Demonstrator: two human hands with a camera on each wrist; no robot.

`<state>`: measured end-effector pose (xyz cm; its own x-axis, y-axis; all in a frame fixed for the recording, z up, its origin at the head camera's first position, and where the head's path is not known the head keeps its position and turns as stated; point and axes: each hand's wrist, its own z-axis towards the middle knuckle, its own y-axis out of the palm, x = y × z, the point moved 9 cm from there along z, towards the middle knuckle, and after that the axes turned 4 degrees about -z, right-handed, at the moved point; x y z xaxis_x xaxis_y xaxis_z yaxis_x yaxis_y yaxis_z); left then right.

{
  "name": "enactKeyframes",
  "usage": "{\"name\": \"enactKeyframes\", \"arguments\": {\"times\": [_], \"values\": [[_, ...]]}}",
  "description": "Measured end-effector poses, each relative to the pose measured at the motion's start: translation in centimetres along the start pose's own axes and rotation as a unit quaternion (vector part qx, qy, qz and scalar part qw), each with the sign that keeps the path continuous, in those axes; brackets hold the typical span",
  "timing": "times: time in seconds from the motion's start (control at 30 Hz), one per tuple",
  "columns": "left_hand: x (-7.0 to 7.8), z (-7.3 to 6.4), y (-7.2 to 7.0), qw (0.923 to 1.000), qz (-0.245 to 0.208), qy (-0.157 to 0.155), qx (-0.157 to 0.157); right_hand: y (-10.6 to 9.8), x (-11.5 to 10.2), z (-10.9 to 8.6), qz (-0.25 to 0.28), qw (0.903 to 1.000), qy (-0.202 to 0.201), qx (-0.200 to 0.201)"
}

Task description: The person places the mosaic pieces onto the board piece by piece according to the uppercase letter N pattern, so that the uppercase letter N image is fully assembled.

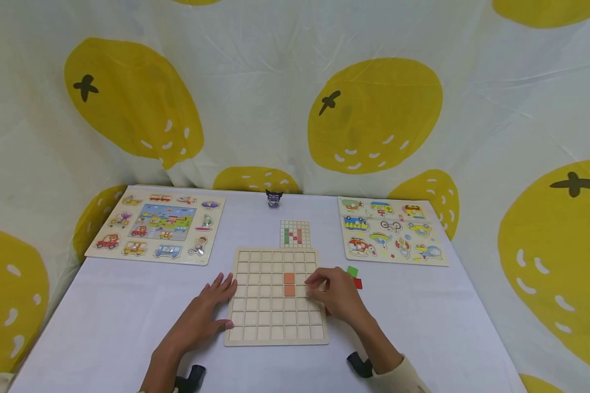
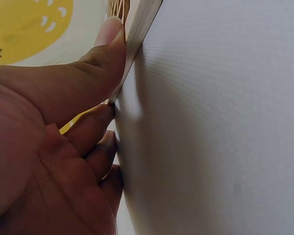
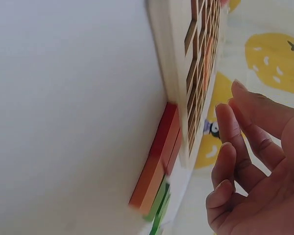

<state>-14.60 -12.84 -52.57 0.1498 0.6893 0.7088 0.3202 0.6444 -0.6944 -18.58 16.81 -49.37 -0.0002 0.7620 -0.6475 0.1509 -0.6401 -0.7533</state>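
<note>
A wooden grid board (image 1: pixel 264 318) lies on the white table, with two orange square tiles (image 1: pixel 289 278) set one above the other in its cells, right of the middle. My left hand (image 1: pixel 201 314) touches the board's left edge with fingers spread; the left wrist view shows its thumb (image 2: pixel 109 34) at the wooden rim. Over the board's right side hovers my right hand (image 1: pixel 341 295), thumb and fingertips close together. No tile shows between them in the right wrist view. Beside the board's right edge lie loose tiles, among them green (image 1: pixel 352 271), red (image 3: pixel 164 128) and orange (image 3: pixel 146 181).
A small pattern card (image 1: pixel 295 225) with green and red squares lies behind the board. Picture puzzle boards lie at the left (image 1: pixel 113 218) and right (image 1: pixel 395 261). A dark figurine (image 1: pixel 273 200) stands at the back, before a curtain (image 1: pixel 255 98) printed with yellow fruit.
</note>
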Motion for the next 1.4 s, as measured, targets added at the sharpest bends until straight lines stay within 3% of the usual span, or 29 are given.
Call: {"name": "enactKeyframes", "arguments": {"times": [0.23,0.53,1.03,1.4], "values": [[0.0,0.0,-0.1,1.0,-0.002,0.0,0.001,-1.4,1.9,-0.8,-0.004,0.9997,0.012,0.021],[0.0,-0.1,0.0,1.0,-0.006,0.004,0.001,-2.2,4.3,-1.8,-0.022,0.9975,0.062,0.024],[-0.1,0.1,0.0,1.0,-0.004,0.001,-0.003,-2.8,6.1,-3.4,-0.049,0.9949,0.087,0.015],[-0.2,0.0,0.0,1.0,-0.004,0.004,-0.002,-2.8,6.5,-4.3,-0.087,0.9934,0.071,0.02]]}}
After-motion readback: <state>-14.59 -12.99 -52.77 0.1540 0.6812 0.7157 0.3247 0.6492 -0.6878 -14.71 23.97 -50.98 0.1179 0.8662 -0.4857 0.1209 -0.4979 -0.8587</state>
